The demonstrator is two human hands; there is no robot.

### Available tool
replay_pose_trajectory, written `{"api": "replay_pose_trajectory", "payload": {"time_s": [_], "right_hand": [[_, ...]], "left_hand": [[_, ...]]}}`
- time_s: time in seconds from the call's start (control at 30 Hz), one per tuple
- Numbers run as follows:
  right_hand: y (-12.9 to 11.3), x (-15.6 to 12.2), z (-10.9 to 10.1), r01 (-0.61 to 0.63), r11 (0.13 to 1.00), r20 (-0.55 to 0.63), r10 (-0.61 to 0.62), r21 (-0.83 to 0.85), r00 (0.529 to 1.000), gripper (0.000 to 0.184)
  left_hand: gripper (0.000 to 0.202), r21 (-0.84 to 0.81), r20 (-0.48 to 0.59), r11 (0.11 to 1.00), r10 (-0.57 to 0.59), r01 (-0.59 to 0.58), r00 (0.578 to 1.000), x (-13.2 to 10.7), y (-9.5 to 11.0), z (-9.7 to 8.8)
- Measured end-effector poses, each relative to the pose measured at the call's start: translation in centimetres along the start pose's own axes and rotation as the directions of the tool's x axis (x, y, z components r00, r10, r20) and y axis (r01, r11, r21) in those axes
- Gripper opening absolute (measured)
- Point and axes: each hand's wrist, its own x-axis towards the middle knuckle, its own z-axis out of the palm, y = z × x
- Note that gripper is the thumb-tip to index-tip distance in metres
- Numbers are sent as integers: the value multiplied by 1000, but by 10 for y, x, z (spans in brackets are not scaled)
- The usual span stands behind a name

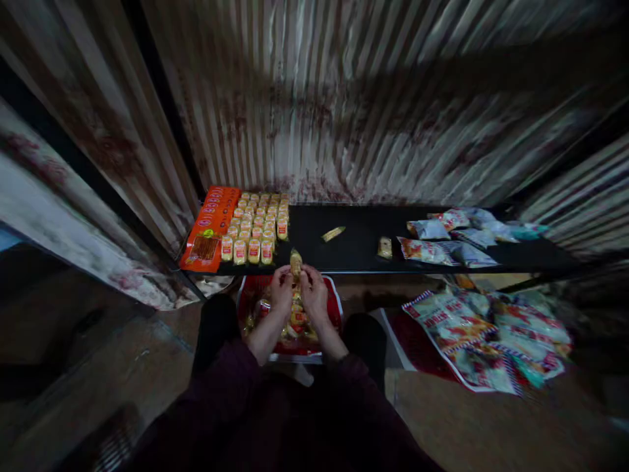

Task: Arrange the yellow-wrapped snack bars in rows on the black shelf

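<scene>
Between my fingertips I hold a small wrapped snack [295,259], yellowish in a clear wrapper, pointing away from me. My left hand [280,292] pinches it from the left, and my right hand [314,294] grips it from the right. Both hands are above a red basket [335,303] with more wrapped snacks in it, seen between my knees. Just beyond, on a black shelf [314,226], stand rows of the same wrapped snacks [258,226]. A single snack [333,234] lies apart on the shelf, and another [384,248] sits farther right.
An orange printed package [211,226] lies at the shelf's left end. Several small bags [432,251] are heaped toward its right end. Larger printed bags [457,328] lie low on the right. A pleated curtain [314,98] hangs behind the shelf, and dark frame bars [167,92] rise at the left.
</scene>
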Motion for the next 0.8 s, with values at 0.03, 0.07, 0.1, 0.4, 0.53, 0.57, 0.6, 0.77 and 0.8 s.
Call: {"api": "replay_pose_trajectory", "payload": {"time_s": [0.03, 0.07, 0.1, 0.4, 0.53, 0.57, 0.6, 0.77, 0.8], "right_hand": [[1, 0, 1, -22, 1000, 6, 22, 2, 1000, 41], [2, 0, 2, -43, 999, 10, 43, 6, 999, 41], [3, 1, 3, -62, 998, 13, 62, 14, 998, 40], [3, 4, 9, -204, 960, 61, 195, 191, 979, 37], [-1, 5, 9, -285, 915, 94, 269, 285, 959, 41], [-2, 5, 9, -305, 902, 108, 285, 305, 952, 41], [-3, 5, 10, -322, 889, 124, 298, 326, 947, 41], [-1, 6, 17, -338, 836, 170, 292, 432, 941, 43], [1, 6, 19, -337, 832, 171, 291, 440, 941, 43]], "left_hand": [[18, 2, 1, 1000, 4, -4, 1000, 0, 0, 0], [18, 4, 1, 1000, 9, -9, 1000, 0, 0, 0], [18, 8, 0, 1000, 15, -15, 1000, 1, 0, 1], [20, 94, -19, 991, 97, -95, 995, 3, 5, 1], [23, 151, 12, 977, 151, -151, 988, 3, 7, 0], [23, 161, 18, 973, 166, -167, 986, 4, 6, 0], [23, 174, 21, 968, 179, -180, 984, 4, 6, 0], [23, 213, 29, 956, 201, -202, 979, 4, 2, -2], [23, 212, 34, 956, 202, -204, 979, 4, 1, -2]]}}
